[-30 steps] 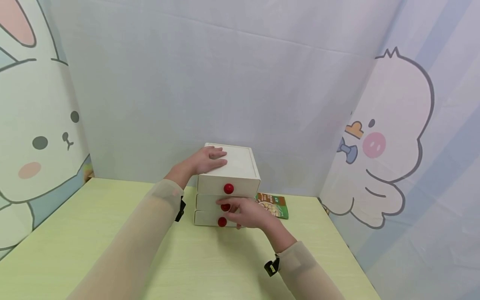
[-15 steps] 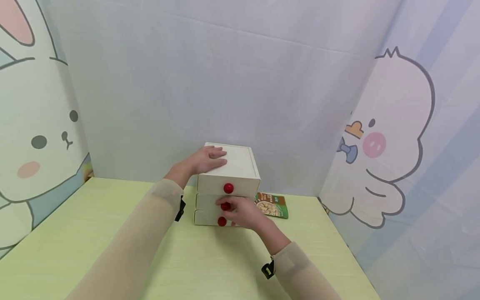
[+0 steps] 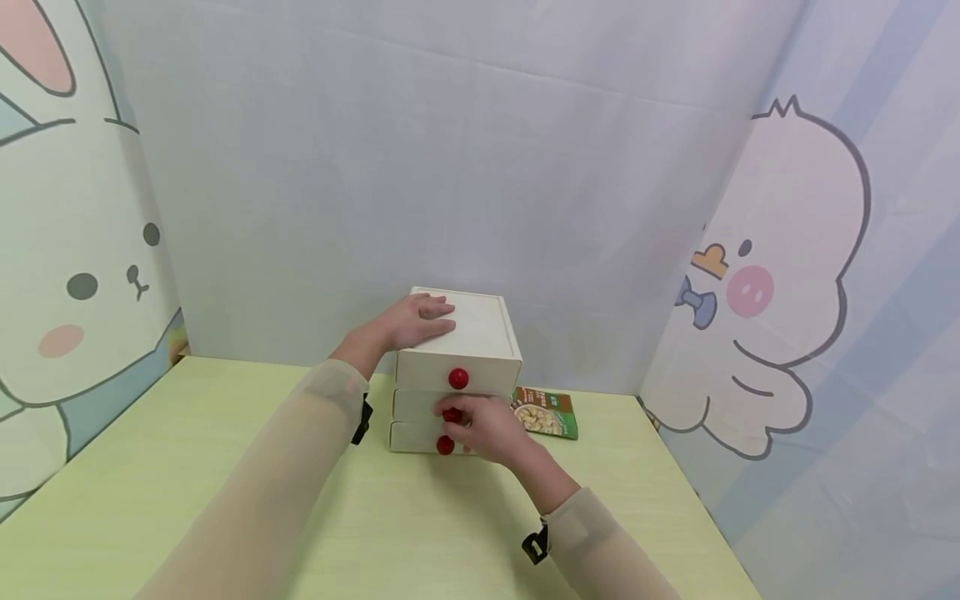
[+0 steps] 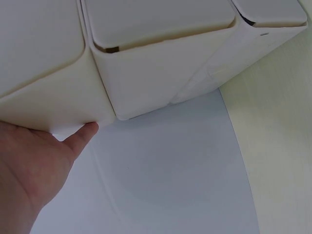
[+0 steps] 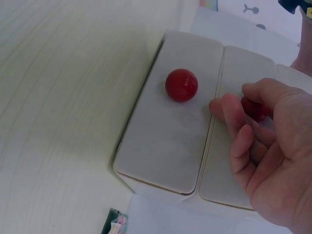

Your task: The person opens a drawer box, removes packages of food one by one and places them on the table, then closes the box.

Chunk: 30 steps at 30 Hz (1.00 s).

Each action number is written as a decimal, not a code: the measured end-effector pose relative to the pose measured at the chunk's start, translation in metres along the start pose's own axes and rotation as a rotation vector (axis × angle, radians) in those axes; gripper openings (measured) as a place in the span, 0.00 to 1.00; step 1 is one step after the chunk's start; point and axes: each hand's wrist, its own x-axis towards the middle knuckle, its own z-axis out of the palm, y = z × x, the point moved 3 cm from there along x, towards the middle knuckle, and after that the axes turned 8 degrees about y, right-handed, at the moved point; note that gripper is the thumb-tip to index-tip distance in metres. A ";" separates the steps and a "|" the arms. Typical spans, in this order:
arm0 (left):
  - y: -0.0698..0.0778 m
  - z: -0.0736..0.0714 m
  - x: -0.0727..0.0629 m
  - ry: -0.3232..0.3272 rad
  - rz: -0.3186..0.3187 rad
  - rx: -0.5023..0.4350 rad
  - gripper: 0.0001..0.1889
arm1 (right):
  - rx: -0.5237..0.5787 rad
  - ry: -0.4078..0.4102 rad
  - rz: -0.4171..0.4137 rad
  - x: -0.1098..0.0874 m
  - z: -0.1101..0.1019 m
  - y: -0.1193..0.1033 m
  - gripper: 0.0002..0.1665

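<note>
A white three-drawer box (image 3: 476, 321) stands on the table against the back curtain, its drawers all pushed in. My left hand (image 3: 405, 323) rests on the left part of its top, fingers extended; the left wrist view shows the thumb (image 4: 83, 139) against the box. With thumb and index finger, my right hand (image 3: 491, 429) pinches the red knob (image 5: 256, 109) of the middle drawer, partly covering that drawer's front. Above it the top drawer's red knob (image 3: 458, 378) is untouched, as is the bottom drawer's red knob (image 5: 181, 85) below.
A green and brown food packet (image 3: 546, 414) lies just right of the box, near the curtain (image 3: 480, 167). The pale yellow-green table (image 3: 420, 533) extends in front. Cartoon-printed curtains hang on both sides.
My right hand has moved slightly left, and its thumb and fingers have closed on the middle knob. The left hand and the drawers stay where they were.
</note>
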 end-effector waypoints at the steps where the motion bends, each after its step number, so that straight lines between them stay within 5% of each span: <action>1: 0.000 0.000 0.000 0.001 0.000 -0.002 0.33 | -0.005 0.003 -0.004 0.000 0.000 0.000 0.10; 9: 0.002 0.002 0.001 0.008 0.013 -0.008 0.33 | -0.095 0.027 -0.043 -0.002 -0.001 -0.003 0.09; 19: -0.003 0.002 0.000 0.003 0.016 0.004 0.34 | -0.080 -0.076 -0.029 -0.011 0.000 -0.011 0.10; 30: -0.002 0.001 -0.001 0.001 0.024 -0.007 0.33 | -0.059 -0.101 -0.038 -0.019 -0.003 -0.015 0.10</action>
